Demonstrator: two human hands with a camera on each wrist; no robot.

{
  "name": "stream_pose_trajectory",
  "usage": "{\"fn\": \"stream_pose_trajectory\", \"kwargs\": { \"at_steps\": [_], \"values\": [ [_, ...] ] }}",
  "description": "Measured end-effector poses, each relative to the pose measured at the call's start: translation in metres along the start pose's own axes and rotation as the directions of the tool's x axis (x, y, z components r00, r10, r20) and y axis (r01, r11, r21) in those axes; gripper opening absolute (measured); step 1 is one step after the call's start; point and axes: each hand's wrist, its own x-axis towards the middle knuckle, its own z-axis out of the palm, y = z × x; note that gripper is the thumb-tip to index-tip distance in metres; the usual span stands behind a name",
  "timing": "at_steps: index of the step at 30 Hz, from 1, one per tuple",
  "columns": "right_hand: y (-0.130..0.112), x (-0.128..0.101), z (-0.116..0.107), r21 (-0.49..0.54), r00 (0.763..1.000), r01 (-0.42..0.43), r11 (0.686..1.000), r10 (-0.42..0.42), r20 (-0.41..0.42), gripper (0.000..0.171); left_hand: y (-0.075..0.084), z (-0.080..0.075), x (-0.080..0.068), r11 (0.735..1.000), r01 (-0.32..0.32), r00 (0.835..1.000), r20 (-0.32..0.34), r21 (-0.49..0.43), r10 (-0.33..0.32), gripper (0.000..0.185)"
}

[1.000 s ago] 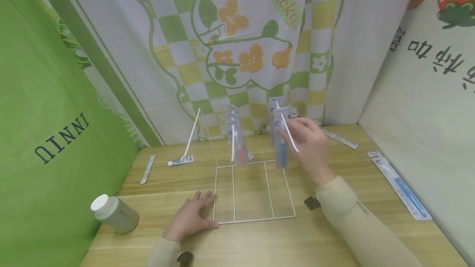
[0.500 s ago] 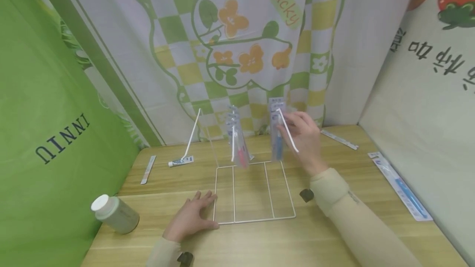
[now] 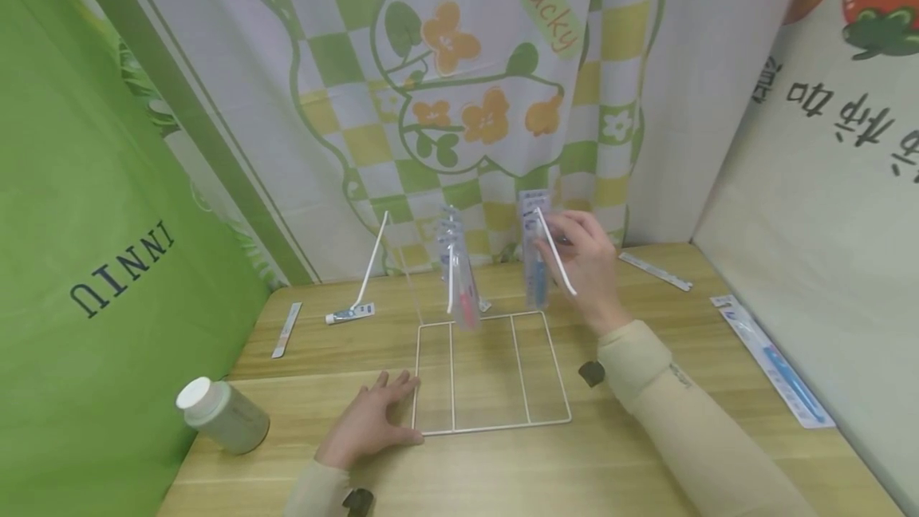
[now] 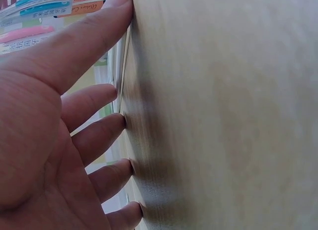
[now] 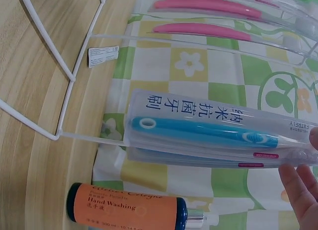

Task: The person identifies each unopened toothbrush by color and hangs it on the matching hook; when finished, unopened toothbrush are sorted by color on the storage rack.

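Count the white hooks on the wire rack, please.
3. The bare left white hook; the middle white hook, carrying pink packaged toothbrushes; the right white hook, carrying blue packaged toothbrushes beside the right hand. More may be hidden.

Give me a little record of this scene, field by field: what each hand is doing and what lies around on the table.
Left hand: left hand pressed flat on the wooden table, fingertips at the white wire rack
Right hand: right hand holds the packaged blue toothbrush on a rack hook
Also hanging: packaged pink toothbrushes
On the table: white-capped plastic bottle, small toothpaste tube, another packaged blue toothbrush
Behind the rack: orange hand-wash bottle
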Motion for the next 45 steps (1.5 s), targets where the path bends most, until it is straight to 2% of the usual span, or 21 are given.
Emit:
{"fn": "stream_pose_trajectory", "kwargs": {
  "at_steps": [20,32,37,45],
  "values": [
    [0.001,-0.002,0.000,0.025,1.000,0.013,1.000,-0.013,-0.007,0.036,-0.001,0.000,0.000,1.000,-0.005,1.000,0.000,-0.003,0.005,0.097],
    [0.004,-0.008,-0.005,-0.005,0.999,0.021,1.000,-0.022,-0.041,0.042,0.001,0.001,-0.001,1.000,-0.003,1.000,-0.005,-0.004,0.003,0.097],
    [0.012,-0.017,-0.022,0.015,0.999,-0.029,0.999,0.029,-0.016,0.040,0.002,0.004,-0.003,1.000,-0.001,1.000,-0.006,-0.014,0.001,0.097],
    [0.042,-0.036,-0.079,-0.196,0.993,-0.041,0.980,0.061,0.100,0.049,0.002,0.002,-0.002,1.000,-0.013,1.000,-0.017,0.000,0.013,0.097]
  ]
}}
